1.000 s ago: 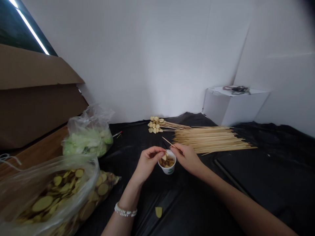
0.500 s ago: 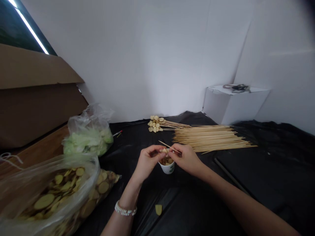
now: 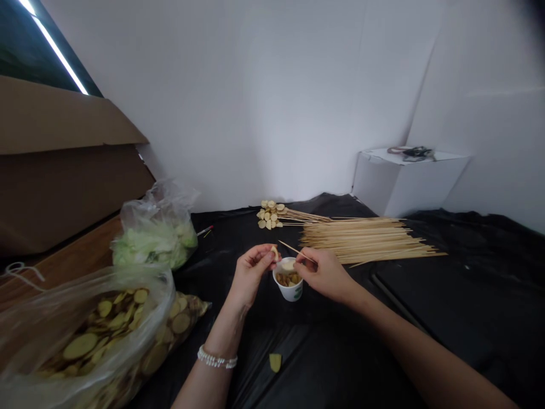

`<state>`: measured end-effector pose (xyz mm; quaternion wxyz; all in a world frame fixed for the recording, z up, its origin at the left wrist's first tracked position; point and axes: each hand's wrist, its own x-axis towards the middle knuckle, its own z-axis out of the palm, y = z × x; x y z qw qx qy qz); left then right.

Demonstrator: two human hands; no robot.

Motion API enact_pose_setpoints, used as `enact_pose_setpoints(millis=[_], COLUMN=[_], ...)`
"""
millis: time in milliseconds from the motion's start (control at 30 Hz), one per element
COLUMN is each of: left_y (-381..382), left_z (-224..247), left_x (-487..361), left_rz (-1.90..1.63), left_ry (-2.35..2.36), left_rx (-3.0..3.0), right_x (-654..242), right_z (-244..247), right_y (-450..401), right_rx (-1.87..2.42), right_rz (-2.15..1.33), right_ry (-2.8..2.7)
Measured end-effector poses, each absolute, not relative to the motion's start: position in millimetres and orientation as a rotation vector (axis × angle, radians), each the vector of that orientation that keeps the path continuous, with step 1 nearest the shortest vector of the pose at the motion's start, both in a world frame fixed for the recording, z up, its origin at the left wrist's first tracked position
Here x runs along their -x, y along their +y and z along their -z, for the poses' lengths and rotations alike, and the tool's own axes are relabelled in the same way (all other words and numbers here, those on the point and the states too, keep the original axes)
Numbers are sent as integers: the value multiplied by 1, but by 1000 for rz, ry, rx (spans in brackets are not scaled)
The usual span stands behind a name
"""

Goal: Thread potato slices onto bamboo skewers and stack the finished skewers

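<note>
Over black plastic sheeting point(image 3: 332, 363), the left hand point(image 3: 247, 275) pinches a pale, thin slice point(image 3: 275, 253), the right hand point(image 3: 327, 274) a wooden skewer point(image 3: 291, 248); several slice-tipped skewers point(image 3: 267, 216) seem finished, many bare sticks point(image 3: 357, 238) remain.

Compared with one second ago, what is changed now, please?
The left hand moved left, away from the right hand, still pinching a pale slice. The right hand still holds a thin stick. The cup, stick pile and loose slice stayed about where they were.
</note>
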<state>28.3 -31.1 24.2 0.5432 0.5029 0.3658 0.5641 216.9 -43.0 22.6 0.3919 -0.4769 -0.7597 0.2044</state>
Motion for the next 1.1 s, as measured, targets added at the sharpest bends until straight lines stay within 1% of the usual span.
enact_pose_setpoints(millis=[100, 233, 433, 567, 933, 1100], left_y=[-30, -27, -23, -23, -20, -22], left_z=[-23, -21, -17, -17, -15, -19], left_x=[-29, -27, -21, -22, -21, -20], left_rz=[-1352, -1348, -1351, -1350, -1388, -1398], left_ry=[884, 854, 836, 809, 760, 785], left_rx=[-1089, -953, -832, -824, -669, -685], right_x=[-219, -219, -216, -216, -214, -213], right_z=[-26, -25, -18, -14, -18, -15], right_y=[-44, -44, -45, -45, -52, -52], right_rx=[1188, 1182, 1182, 1219, 1318, 1320], right_rz=[-497, -375, -66, 78, 227, 268], right_ry=[-1926, -1910, -2048, -2103, -2201, -2204])
